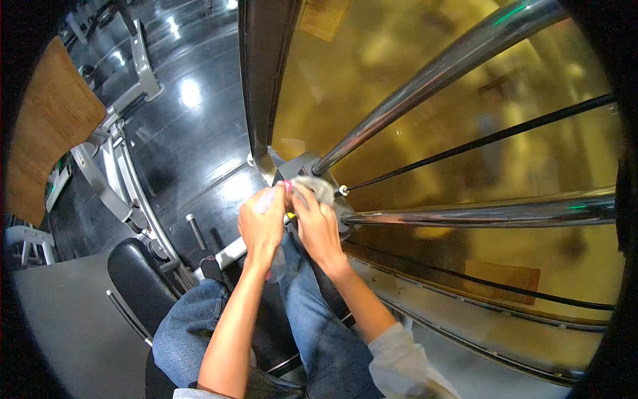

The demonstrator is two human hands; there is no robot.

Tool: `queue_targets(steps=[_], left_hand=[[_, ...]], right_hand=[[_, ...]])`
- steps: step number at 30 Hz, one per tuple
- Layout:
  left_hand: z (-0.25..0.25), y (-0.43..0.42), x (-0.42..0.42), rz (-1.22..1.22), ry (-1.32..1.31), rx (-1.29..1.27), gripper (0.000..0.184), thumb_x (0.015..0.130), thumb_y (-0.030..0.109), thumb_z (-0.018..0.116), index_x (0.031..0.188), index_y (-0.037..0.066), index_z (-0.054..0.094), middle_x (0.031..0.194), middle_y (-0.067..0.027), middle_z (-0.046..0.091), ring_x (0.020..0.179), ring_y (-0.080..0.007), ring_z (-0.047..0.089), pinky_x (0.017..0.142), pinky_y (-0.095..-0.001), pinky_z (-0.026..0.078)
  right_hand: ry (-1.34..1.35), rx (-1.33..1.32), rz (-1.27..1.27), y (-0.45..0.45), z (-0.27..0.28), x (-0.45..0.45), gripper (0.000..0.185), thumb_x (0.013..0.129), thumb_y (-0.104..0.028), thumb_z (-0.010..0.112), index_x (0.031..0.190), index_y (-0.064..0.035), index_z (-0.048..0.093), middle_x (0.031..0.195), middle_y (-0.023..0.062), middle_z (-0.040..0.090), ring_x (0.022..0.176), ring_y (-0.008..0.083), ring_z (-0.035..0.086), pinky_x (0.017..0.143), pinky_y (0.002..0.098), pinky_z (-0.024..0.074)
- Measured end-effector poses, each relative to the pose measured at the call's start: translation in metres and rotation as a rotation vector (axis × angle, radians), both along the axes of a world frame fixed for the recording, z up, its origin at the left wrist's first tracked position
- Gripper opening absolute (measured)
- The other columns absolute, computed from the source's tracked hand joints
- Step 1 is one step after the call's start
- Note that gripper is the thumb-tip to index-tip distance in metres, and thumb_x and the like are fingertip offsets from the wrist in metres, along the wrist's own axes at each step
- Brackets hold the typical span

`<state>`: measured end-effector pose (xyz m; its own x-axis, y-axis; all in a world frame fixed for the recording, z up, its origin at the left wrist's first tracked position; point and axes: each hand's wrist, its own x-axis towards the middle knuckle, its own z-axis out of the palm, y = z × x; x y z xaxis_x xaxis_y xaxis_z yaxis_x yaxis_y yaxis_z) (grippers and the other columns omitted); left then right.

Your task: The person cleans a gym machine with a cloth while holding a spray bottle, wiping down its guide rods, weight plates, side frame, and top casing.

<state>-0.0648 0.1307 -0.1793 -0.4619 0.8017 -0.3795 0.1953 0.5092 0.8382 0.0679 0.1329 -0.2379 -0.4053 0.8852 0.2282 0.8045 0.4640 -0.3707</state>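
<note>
My left hand (261,223) is closed around a clear plastic bottle with a pink top (288,187). The see-through lower part of the bottle shows below my wrist. Close beside it, my right hand (317,229) has its fingers bent at the bottle's top, against a greyish-white cloth (322,190). The cloth is partly hidden behind the fingers and looks blurred. Both hands are in front of a grey machine base (307,164), where metal posts meet.
Shiny guide rods (425,90) and a black cable (492,137) run to the right before a yellowish glossy panel (412,153). A black padded seat (141,272) and grey-framed gym equipment (100,173) stand left. My jeans-clad legs (309,312) are below.
</note>
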Motion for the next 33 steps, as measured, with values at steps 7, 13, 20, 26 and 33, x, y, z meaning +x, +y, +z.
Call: queue_targets(steps=[7, 13, 20, 26, 33], left_hand=[[0.017, 0.004, -0.017, -0.020, -0.077, 0.106, 0.046, 0.090, 0.047, 0.059, 0.072, 0.006, 0.071, 0.056, -0.0064, 0.063, 0.048, -0.0161, 0.059, 0.052, -0.0347, 0.045], [0.019, -0.001, -0.021, -0.079, -0.106, 0.126, 0.046, 0.090, 0.046, 0.059, 0.069, 0.005, 0.069, 0.055, -0.0048, 0.061, 0.044, -0.0150, 0.056, 0.049, -0.0331, 0.044], [0.022, -0.002, -0.030, -0.097, -0.160, 0.164, 0.047, 0.090, 0.046, 0.059, 0.069, 0.005, 0.069, 0.055, -0.0057, 0.061, 0.044, -0.0168, 0.057, 0.050, -0.0338, 0.043], [0.032, -0.003, -0.030, -0.141, -0.135, 0.175, 0.049, 0.089, 0.047, 0.059, 0.069, 0.004, 0.069, 0.057, -0.0076, 0.062, 0.044, -0.0184, 0.057, 0.052, -0.0351, 0.044], [0.021, 0.003, -0.021, -0.196, -0.121, 0.176, 0.048, 0.089, 0.047, 0.059, 0.071, 0.004, 0.070, 0.060, -0.0096, 0.064, 0.047, -0.0207, 0.059, 0.057, -0.0359, 0.046]], right_hand=[[-0.674, -0.022, -0.098, 0.045, -0.013, -0.031, 0.040, 0.085, -0.016, 0.060, 0.125, -0.0084, 0.062, 0.130, 0.0032, 0.053, 0.100, 0.0295, 0.057, 0.073, 0.0434, 0.0488], [-0.919, 0.093, 0.118, 0.027, -0.014, -0.007, 0.021, 0.084, -0.017, 0.061, 0.100, -0.0102, 0.074, 0.105, 0.0004, 0.052, 0.093, 0.0263, 0.054, 0.069, 0.0405, 0.0484], [-1.019, 0.062, 0.154, -0.009, -0.031, 0.022, 0.017, 0.081, -0.017, 0.064, 0.091, -0.0090, 0.075, 0.095, -0.0009, 0.053, 0.080, 0.0217, 0.059, 0.053, 0.0339, 0.0484], [-0.924, -0.151, 0.158, -0.027, -0.036, 0.042, 0.014, 0.081, -0.013, 0.065, 0.089, -0.0084, 0.076, 0.099, 0.0057, 0.066, 0.079, 0.0242, 0.070, 0.059, 0.0337, 0.0555], [-0.653, -0.332, -0.089, -0.040, -0.007, 0.058, 0.018, 0.070, -0.016, 0.073, 0.083, -0.0034, 0.075, 0.092, 0.0176, 0.070, 0.080, 0.0304, 0.072, 0.069, 0.0395, 0.0582]])
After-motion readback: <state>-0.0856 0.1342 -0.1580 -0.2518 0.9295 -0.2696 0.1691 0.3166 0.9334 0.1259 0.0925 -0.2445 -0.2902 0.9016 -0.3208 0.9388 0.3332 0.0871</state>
